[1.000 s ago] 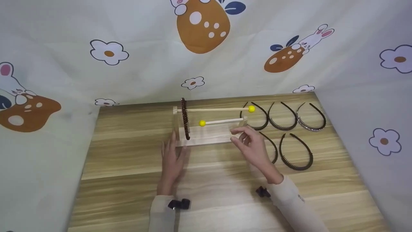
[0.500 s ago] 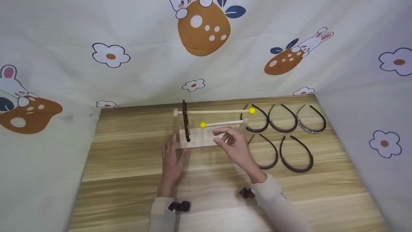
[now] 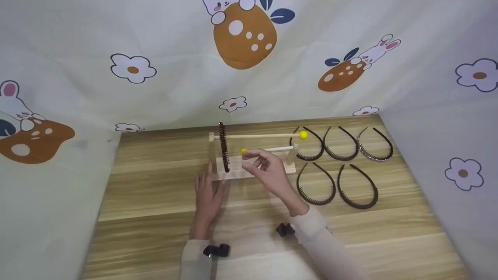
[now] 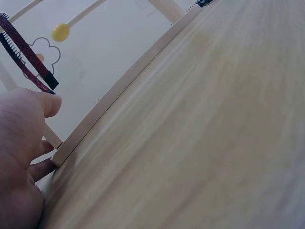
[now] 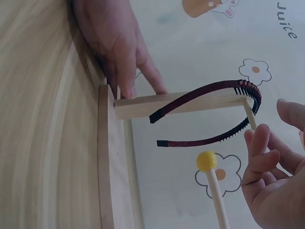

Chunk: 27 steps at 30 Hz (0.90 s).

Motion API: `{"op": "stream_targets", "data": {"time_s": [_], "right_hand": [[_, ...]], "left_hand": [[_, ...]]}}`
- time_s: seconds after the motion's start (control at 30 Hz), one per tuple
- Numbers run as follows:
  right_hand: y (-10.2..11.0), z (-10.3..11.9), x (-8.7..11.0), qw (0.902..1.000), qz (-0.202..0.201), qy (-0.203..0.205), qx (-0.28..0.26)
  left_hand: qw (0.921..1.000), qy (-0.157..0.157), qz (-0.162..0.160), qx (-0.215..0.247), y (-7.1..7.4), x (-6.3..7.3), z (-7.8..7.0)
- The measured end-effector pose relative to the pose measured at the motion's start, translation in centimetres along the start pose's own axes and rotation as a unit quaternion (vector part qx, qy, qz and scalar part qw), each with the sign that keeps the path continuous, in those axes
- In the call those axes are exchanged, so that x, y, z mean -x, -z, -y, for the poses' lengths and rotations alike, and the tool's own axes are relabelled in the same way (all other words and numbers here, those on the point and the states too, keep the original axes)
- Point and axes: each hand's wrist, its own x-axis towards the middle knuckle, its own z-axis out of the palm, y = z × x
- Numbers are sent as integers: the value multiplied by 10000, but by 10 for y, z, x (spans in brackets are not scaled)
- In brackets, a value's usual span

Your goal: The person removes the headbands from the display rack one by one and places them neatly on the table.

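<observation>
A wooden rack (image 3: 258, 171) stands on the table with two rods, each tipped with a yellow ball (image 3: 303, 135). On its upper rod, near the left post, hangs a dark red toothed headband (image 3: 224, 149), its two ends pointing down in the right wrist view. My left hand (image 3: 208, 196) rests against the rack's lower left corner, fingers stretched along the post (image 5: 181, 105). In front of the lower rod is my right hand (image 3: 268, 171), holding nothing, thumb and index finger apart, the other fingers loosely bent. It overlaps the lower rod's yellow ball in the head view.
Several dark toothed headbands lie on the table to the right, among them a glittery headband (image 3: 375, 157) at the far right and a plain black headband (image 3: 360, 204) in the front row. A patterned cloth (image 3: 175, 93) hangs behind the wood-grain table (image 3: 155, 210).
My right hand has moved left from the rack's right end toward its middle, uncovering the front-row headband and the right post. The left hand has stayed at the rack's left corner.
</observation>
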Motion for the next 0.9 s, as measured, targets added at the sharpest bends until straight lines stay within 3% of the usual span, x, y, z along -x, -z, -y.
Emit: {"op": "stream_targets", "data": {"time_s": [0.13,0.5,0.77,0.9], "right_hand": [[-9,1,-8,9999,37,-49,-134],[-32,7,-17,9986,117,-375,-342],[-45,9,-22,9955,-6,-748,-586],[-49,11,-24,9949,-6,-834,-562]], "left_hand": [[9999,122,29,15,0,1,-1],[10000,68,-4,-3,0,1,0],[9996,-240,-122,-3,-1,-1,1],[9996,-242,-149,-9,0,-1,1]]}}
